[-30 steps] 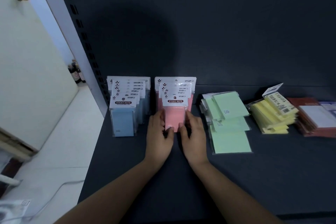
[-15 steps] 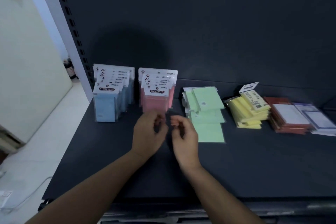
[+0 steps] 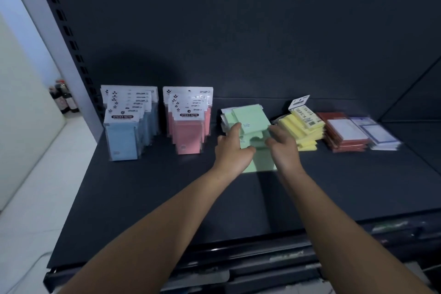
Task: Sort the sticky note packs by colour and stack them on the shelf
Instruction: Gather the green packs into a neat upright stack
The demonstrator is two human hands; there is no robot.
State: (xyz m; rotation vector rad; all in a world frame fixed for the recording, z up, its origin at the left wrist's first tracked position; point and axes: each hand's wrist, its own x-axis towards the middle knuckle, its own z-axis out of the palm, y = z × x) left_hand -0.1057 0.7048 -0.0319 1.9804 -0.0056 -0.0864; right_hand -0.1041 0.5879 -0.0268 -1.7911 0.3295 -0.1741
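My left hand (image 3: 232, 150) and right hand (image 3: 282, 149) lay on either side of the loose green sticky note packs (image 3: 250, 118), which sat flat and unevenly overlapped near the middle of the dark shelf (image 3: 143, 198). Left hand: fingers spread, thumb on the left edge of the green pile, not closed on any pack. Right hand: fingers loosely curled at the pile's right edge; whether they pinched a pack, I could not tell. The hands hid the middle of the pile, and motion blurred both. Left of the pile, the pink packs (image 3: 188, 122) and, further left, the blue packs (image 3: 130, 122) stood upright in rows against the back panel. Just right of the green pile lay the yellow packs (image 3: 301, 126), then a red stack (image 3: 343, 133) and a pale bluish stack (image 3: 379, 135) whose print was illegible. At far left, beyond the perforated shelf upright (image 3: 59, 38), a pale floor (image 3: 35, 198) and several dark bottles (image 3: 64, 100) were visible.
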